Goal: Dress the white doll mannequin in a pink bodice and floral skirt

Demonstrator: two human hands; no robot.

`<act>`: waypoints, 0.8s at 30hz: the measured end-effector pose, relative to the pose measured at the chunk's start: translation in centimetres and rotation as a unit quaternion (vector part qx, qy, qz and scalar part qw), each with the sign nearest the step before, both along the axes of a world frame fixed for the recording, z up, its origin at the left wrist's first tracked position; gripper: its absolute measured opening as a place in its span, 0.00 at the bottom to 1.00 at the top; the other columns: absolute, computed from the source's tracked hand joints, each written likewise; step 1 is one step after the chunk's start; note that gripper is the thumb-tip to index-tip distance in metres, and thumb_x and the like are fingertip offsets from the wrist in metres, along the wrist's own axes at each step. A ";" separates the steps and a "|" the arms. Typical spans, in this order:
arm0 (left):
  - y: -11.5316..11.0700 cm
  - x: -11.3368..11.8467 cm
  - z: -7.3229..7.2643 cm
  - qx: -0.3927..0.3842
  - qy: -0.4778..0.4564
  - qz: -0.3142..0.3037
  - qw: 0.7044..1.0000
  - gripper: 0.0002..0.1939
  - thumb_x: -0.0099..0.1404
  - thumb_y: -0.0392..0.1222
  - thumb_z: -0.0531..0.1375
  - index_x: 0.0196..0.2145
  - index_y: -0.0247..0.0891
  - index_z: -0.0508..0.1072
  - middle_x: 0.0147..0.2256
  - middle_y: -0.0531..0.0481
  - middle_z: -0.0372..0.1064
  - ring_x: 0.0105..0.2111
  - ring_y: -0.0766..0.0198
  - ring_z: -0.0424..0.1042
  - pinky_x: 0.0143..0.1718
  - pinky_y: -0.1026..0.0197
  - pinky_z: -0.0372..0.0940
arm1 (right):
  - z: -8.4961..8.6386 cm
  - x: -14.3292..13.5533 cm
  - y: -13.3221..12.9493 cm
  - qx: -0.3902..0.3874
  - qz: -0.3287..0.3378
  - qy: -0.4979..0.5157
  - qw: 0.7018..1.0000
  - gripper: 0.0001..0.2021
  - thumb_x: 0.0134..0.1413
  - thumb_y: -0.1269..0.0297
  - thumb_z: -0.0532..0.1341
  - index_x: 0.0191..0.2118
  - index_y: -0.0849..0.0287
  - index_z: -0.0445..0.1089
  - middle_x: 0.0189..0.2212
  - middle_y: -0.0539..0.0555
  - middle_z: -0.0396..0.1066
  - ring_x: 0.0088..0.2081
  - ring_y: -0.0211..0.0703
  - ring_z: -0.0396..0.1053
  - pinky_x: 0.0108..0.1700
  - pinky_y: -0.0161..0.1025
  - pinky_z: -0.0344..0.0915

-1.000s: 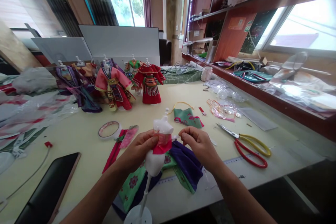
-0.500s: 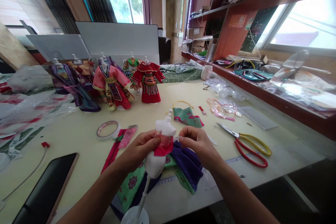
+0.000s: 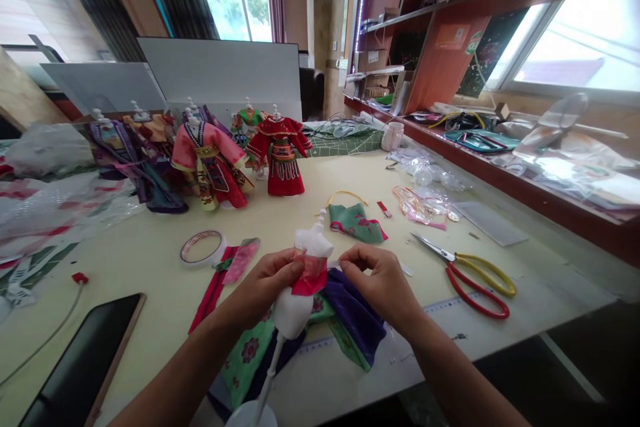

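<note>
Mannequin (image 3: pixel 291 315) leans in left hand (image 3: pixel 273 280), bare tabletop (image 3: pixel 280 221) behind.

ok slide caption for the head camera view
Left hand holds red cloth against a miniature dress form, right hand close beside it.

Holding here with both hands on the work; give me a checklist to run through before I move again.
- Left hand pinching the red cloth against the small white mannequin: ok.
- Right hand at the pale strip beside the cloth: ok.
- Strip firmly fixed to the cloth: cannot tell, too small.
- Mannequin's base fully in view: not ok, cut off by the lower edge.
- Scissors clear of both hands: ok, lying to the right.
</note>
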State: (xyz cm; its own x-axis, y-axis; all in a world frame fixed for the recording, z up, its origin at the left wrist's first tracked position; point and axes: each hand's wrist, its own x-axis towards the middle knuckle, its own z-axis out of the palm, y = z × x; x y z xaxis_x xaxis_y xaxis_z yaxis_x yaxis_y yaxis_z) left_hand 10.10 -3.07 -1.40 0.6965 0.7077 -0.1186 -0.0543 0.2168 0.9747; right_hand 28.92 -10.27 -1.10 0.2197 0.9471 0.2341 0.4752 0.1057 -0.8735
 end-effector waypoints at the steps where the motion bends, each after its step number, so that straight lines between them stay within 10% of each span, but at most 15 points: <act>1: 0.0 0.0 0.0 -0.001 0.001 0.002 1.000 0.17 0.56 0.53 0.63 0.31 0.34 0.75 0.23 0.52 0.66 0.20 0.71 0.58 0.20 0.70 0.51 | -0.1 0.0 0.0 0.005 -0.003 -0.007 1.000 0.06 0.49 0.70 0.58 0.25 0.60 0.70 0.21 0.49 0.70 0.25 0.37 0.66 0.27 0.33 0.60; 11: 0.3 -0.3 -0.4 -0.027 0.023 0.031 0.999 0.16 0.52 0.53 0.65 0.30 0.36 0.75 0.22 0.52 0.68 0.19 0.69 0.60 0.19 0.69 0.52 | -1.6 6.2 -4.5 0.005 -0.099 -0.130 0.986 0.08 0.55 0.61 0.56 0.35 0.58 0.70 0.31 0.54 0.73 0.32 0.44 0.70 0.33 0.39 0.66; 16: 0.9 -0.4 -0.1 -0.021 0.016 0.026 0.999 0.18 0.51 0.54 0.65 0.31 0.35 0.76 0.23 0.51 0.69 0.20 0.69 0.62 0.20 0.69 0.54 | -4.8 15.6 -9.3 -0.103 -0.248 -0.384 0.884 0.17 0.55 0.54 0.51 0.41 0.59 0.70 0.44 0.62 0.70 0.46 0.58 0.67 0.42 0.51 0.66; 24: 1.0 0.4 0.3 0.010 0.003 0.028 1.000 0.19 0.52 0.54 0.64 0.28 0.33 0.74 0.21 0.51 0.66 0.20 0.69 0.60 0.20 0.68 0.52 | -7.3 22.2 -9.4 -0.218 -0.173 -0.385 0.880 0.24 0.48 0.48 0.55 0.44 0.63 0.69 0.40 0.66 0.71 0.40 0.57 0.70 0.37 0.47 0.67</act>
State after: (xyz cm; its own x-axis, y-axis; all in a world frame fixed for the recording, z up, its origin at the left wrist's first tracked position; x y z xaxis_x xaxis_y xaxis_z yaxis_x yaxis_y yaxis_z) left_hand 10.54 -2.09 -1.08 0.6551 0.7477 -0.1082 -0.0608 0.1949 0.9789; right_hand 51.16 -19.69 -8.40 0.4475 0.8916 0.0694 0.8817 -0.4270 -0.2005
